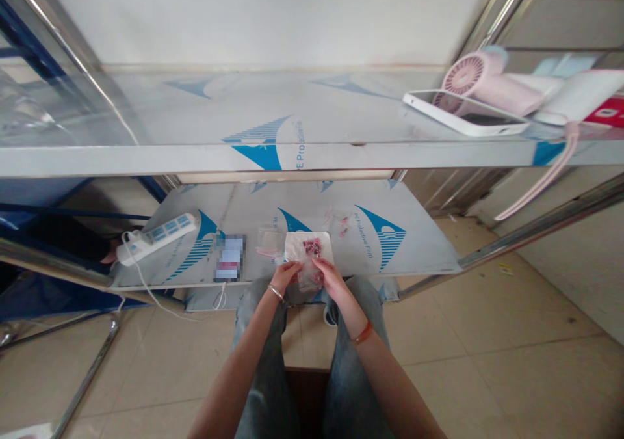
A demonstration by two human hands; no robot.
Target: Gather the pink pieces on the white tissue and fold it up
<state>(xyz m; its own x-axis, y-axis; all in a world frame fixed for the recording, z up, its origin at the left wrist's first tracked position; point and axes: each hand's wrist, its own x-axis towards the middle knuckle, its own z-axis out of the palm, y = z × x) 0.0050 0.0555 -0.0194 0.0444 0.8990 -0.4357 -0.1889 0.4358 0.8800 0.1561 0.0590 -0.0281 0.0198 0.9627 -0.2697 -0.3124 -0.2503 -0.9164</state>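
Note:
Both my hands meet at the front edge of the lower steel shelf [419,250]. My left hand [285,274] and my right hand [330,276] are closed in a pinch on a small clear plastic bag [308,276] held between them. Just beyond the bag lies a white sheet [295,245] with a heap of small pink pieces [312,246] on it. More small clear bags [269,240] lie to the left of the sheet, and several tiny pink bits [340,223] lie farther back.
A phone [229,257] and a white power strip [156,236] with cable lie left on the lower shelf. The upper shelf [292,156] carries a white phone [463,114] and a pink hand fan [482,81]. My knees [258,335] are below; tiled floor lies to the right.

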